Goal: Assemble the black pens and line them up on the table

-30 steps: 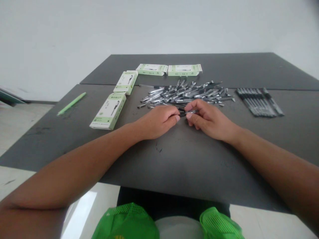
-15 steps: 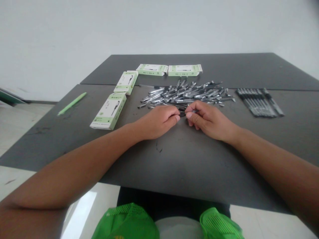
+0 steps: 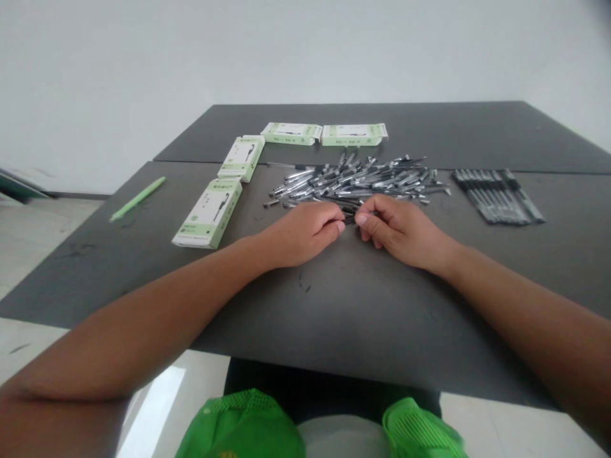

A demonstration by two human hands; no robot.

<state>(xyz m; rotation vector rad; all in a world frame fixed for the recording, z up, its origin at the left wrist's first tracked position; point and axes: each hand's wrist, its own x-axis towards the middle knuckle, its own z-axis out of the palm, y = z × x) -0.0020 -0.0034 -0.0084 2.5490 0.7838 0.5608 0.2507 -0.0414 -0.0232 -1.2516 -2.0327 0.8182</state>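
Note:
My left hand (image 3: 303,232) and my right hand (image 3: 398,230) rest on the dark grey table (image 3: 363,312), fingertips almost touching. Both are closed in a pinch on one small black pen (image 3: 352,219) held between them. Just beyond the fingers lies a loose pile of several black and silver pens (image 3: 356,180). The pen is mostly hidden by my fingers.
A neat row of pens (image 3: 496,187) lies at the right. Several white and green boxes stand around the pile: box (image 3: 209,212), box (image 3: 242,158), box (image 3: 292,133) and box (image 3: 354,134). A green pen (image 3: 137,198) lies far left. Green shoes (image 3: 417,432) show below the table's near edge.
The right hand's fingers have closed in slightly towards the left hand, covering more of the pen. Nothing else has moved.

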